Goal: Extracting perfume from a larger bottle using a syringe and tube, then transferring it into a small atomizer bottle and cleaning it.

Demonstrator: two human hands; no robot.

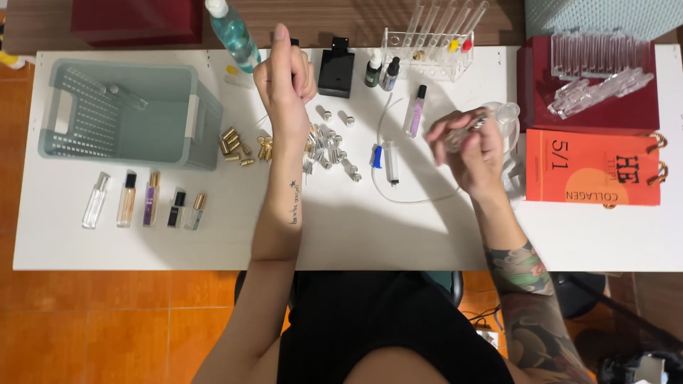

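A small clear vial [466, 128] sits pinched in the closed fingers of the right hand [473, 153] above the white counter [398, 235], near a syringe [390, 160], while the left hand [284, 78], fingers curled closed on nothing visible, hovers over scattered silver caps [327, 146] beside a grey basket [128, 114].

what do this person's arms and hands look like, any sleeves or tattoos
Both arms are bare, with no sleeves, gloves or watch in view. The left hand leads to a forearm with a small star tattoo and a line of script near the inner wrist. The right hand leads to a forearm covered in a dense, multicoloured tattoo sleeve.
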